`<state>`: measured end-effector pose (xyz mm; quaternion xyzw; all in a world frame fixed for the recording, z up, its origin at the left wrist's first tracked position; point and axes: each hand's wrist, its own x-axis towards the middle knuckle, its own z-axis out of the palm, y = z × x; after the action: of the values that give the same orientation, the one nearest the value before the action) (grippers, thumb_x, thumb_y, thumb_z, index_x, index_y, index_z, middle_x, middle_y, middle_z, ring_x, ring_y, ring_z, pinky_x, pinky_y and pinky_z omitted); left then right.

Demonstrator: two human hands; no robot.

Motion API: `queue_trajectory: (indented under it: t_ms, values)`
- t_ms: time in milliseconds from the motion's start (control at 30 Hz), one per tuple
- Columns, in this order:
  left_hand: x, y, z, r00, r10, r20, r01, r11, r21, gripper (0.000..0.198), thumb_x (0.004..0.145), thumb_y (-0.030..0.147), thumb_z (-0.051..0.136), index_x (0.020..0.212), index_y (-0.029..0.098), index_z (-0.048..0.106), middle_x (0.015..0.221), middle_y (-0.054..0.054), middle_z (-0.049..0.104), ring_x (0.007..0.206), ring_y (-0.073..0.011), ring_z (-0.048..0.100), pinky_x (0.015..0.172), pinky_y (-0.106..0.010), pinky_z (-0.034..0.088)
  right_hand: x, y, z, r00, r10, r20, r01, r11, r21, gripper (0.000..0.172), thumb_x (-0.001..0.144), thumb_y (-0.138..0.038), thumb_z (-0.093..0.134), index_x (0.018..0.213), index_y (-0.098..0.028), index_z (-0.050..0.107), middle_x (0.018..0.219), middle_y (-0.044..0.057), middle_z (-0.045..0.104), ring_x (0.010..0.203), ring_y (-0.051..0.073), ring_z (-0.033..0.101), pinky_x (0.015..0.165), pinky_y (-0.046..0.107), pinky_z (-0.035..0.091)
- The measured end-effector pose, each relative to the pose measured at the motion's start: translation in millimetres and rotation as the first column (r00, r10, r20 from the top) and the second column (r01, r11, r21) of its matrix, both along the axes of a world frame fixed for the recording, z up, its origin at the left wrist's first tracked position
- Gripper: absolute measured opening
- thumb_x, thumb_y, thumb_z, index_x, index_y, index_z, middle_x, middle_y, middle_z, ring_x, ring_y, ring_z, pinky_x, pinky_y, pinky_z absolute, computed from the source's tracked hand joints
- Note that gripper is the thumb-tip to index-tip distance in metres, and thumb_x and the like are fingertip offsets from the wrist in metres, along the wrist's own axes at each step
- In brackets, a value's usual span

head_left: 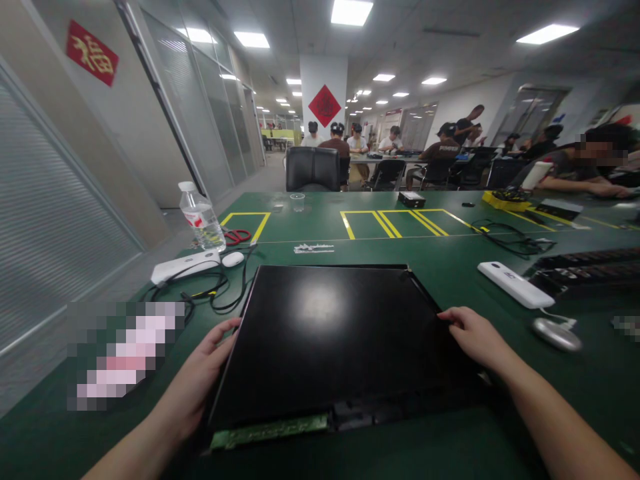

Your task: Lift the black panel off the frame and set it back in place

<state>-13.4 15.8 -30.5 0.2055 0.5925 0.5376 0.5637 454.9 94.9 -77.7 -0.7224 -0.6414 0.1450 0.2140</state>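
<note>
A black LCD screen panel (pixel 335 347) lies in front of me, its glossy face up and reflecting a ceiling light. A green circuit board strip (pixel 270 432) runs along the left part of its near edge. A black frame (pixel 425 290) shows beyond the panel's right side. My left hand (pixel 207 357) is closed on the panel's left edge, with the fingertips partly hidden. On the opposite side, my right hand (pixel 470 337) pinches the black edge between thumb and fingers. Whether the panel rests fully in the frame, I cannot tell.
Left on the green table (pixel 300 227) are a water bottle (pixel 200 217), red scissors (pixel 237 237), a white device (pixel 185 265) and black cables (pixel 220 293). A white power bank (pixel 515 283), a silver mouse (pixel 556 333) and black parts (pixel 590 270) lie right. People sit beyond.
</note>
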Motion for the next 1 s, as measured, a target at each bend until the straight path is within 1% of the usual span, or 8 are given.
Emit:
queue_trajectory:
  t_ms: [167, 333, 467, 567, 667, 733, 867, 1000]
  values:
    - [4.7, -3.0, 10.4, 0.998, -0.027, -0.057, 0.026, 1.0, -0.013, 0.049, 0.076, 0.019, 0.077, 0.123, 0.026, 0.066, 0.077, -0.003, 0.081, 0.06, -0.0264, 0.077, 0.049, -0.031, 0.059, 1.1, -0.2, -1.0, 1.0, 0.003, -0.022, -0.003, 1.0, 0.012, 0.034, 0.071, -0.011, 0.049, 0.088, -0.022, 0.077, 0.097, 0.007, 0.072, 0.084, 0.021, 0.067, 0.081, 0.035, 0.053]
    - [1.4, -3.5, 14.3, 0.999, -0.007, -0.045, 0.005, 0.998, -0.056, 0.04, 0.084, 0.019, 0.07, 0.124, 0.025, 0.068, 0.085, -0.005, 0.083, 0.068, -0.0254, 0.079, 0.057, -0.031, 0.061, 1.5, -0.4, -0.6, 1.0, 0.006, -0.028, -0.006, 1.0, 0.021, 0.034, 0.069, -0.012, 0.05, 0.087, -0.022, 0.077, 0.097, 0.007, 0.073, 0.085, 0.021, 0.068, 0.081, 0.035, 0.053]
    - [-7.0, -1.7, 12.7, 0.994, -0.071, -0.087, 0.068, 0.997, -0.035, 0.026, 0.092, 0.031, 0.062, 0.115, 0.024, 0.074, 0.104, -0.007, 0.082, 0.09, -0.0251, 0.079, 0.068, -0.028, 0.062, 2.0, -0.7, -0.6, 1.0, 0.009, -0.029, -0.009, 1.0, 0.012, 0.035, 0.071, -0.012, 0.049, 0.09, -0.021, 0.078, 0.101, 0.009, 0.073, 0.087, 0.022, 0.068, 0.082, 0.036, 0.053]
    - [-11.6, -1.1, 11.4, 0.977, -0.119, -0.178, 0.12, 0.993, -0.008, 0.03, 0.085, 0.044, 0.071, 0.107, 0.023, 0.077, 0.113, -0.007, 0.08, 0.107, -0.0283, 0.074, 0.08, -0.03, 0.061, 2.5, -0.5, -0.5, 1.0, 0.013, -0.028, -0.013, 1.0, 0.014, 0.036, 0.071, -0.012, 0.049, 0.09, -0.021, 0.078, 0.102, 0.009, 0.073, 0.087, 0.022, 0.068, 0.084, 0.036, 0.054]
    - [-12.2, -1.8, 11.5, 0.963, -0.154, -0.221, 0.155, 0.988, -0.014, 0.056, 0.064, 0.048, 0.087, 0.114, 0.025, 0.074, 0.117, -0.009, 0.079, 0.113, -0.0358, 0.07, 0.092, -0.041, 0.058, 2.5, -0.1, -0.3, 0.999, 0.018, -0.036, -0.017, 1.0, 0.026, 0.036, 0.07, -0.012, 0.05, 0.089, -0.022, 0.078, 0.102, 0.008, 0.074, 0.09, 0.022, 0.069, 0.085, 0.036, 0.054]
    - [-11.8, -2.6, 11.5, 0.955, -0.177, -0.237, 0.177, 0.984, -0.018, 0.07, 0.057, 0.049, 0.091, 0.12, 0.025, 0.072, 0.122, -0.011, 0.077, 0.118, -0.0398, 0.066, 0.098, -0.048, 0.055, 2.2, -0.2, -0.2, 0.999, 0.014, -0.033, -0.014, 1.0, 0.024, 0.036, 0.07, -0.012, 0.049, 0.089, -0.022, 0.078, 0.101, 0.007, 0.074, 0.09, 0.022, 0.069, 0.086, 0.036, 0.054]
    - [-13.6, -3.5, 8.7, 0.928, -0.176, -0.329, 0.197, 0.98, 0.031, 0.073, 0.059, 0.052, 0.09, 0.124, 0.025, 0.071, 0.139, -0.013, 0.067, 0.134, -0.0417, 0.053, 0.106, -0.052, 0.047, 1.5, -0.7, -0.2, 1.0, 0.02, -0.013, -0.02, 1.0, 0.019, 0.037, 0.071, -0.01, 0.049, 0.092, -0.021, 0.078, 0.102, 0.009, 0.073, 0.09, 0.022, 0.069, 0.086, 0.036, 0.053]
    - [-17.7, -4.0, 4.9, 0.875, -0.172, -0.453, 0.26, 0.955, 0.139, 0.058, 0.063, 0.053, 0.086, 0.115, 0.029, 0.077, 0.154, -0.008, 0.053, 0.14, -0.041, 0.045, 0.112, -0.05, 0.041, 0.9, -1.4, 0.6, 1.0, 0.025, -0.005, -0.025, 1.0, 0.007, 0.037, 0.073, -0.01, 0.048, 0.094, -0.02, 0.077, 0.103, 0.009, 0.072, 0.09, 0.021, 0.068, 0.086, 0.035, 0.052]
